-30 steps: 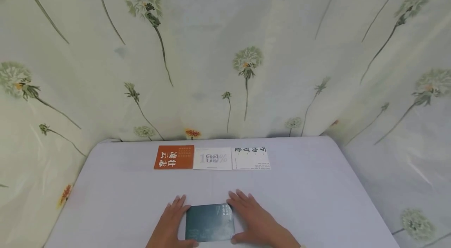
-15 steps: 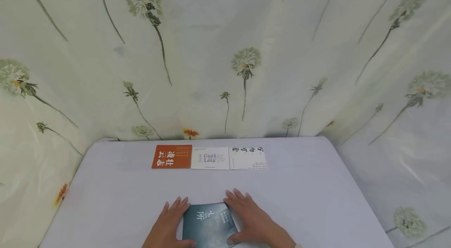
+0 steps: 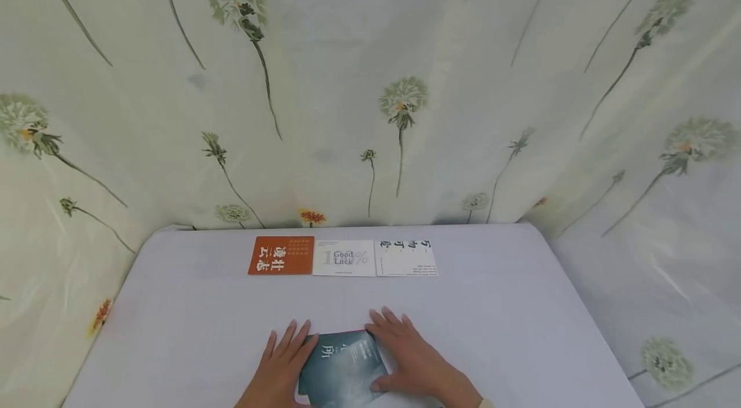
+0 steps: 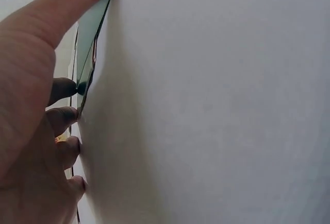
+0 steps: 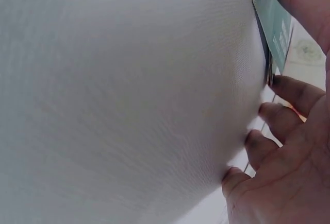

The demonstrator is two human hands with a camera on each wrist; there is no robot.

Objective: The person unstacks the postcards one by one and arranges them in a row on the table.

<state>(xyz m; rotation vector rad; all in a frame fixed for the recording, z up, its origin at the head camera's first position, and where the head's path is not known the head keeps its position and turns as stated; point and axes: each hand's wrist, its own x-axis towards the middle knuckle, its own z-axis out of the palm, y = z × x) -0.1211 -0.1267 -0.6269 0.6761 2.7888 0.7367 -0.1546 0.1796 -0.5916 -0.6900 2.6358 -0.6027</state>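
A few teal postcards (image 3: 344, 372) lie overlapping at the near side of the table, white characters on their faces and a thin red edge showing at the top. My left hand (image 3: 278, 369) holds them at the left, fingers spread, index finger at the upper corner. From the right, my right hand (image 3: 411, 356) holds them, its thumb on the right edge and its index finger by the far corner. In the left wrist view, the layered edges of the teal cards (image 4: 92, 31) stand slightly apart. In the right wrist view, the thumb lies against a teal card (image 5: 276, 26).
At the table's far side, an orange postcard (image 3: 282, 256), a white "Good Luck" postcard (image 3: 344, 266) and a white postcard with black characters (image 3: 407, 263) lie in a row. A white cloth covers the table (image 3: 498, 311). Dandelion-printed curtain (image 3: 324, 73) surrounds it.
The top teal card has slid toward me and turned, and white characters now show near its upper left. The left hand has shifted slightly inward over the cards' corner.
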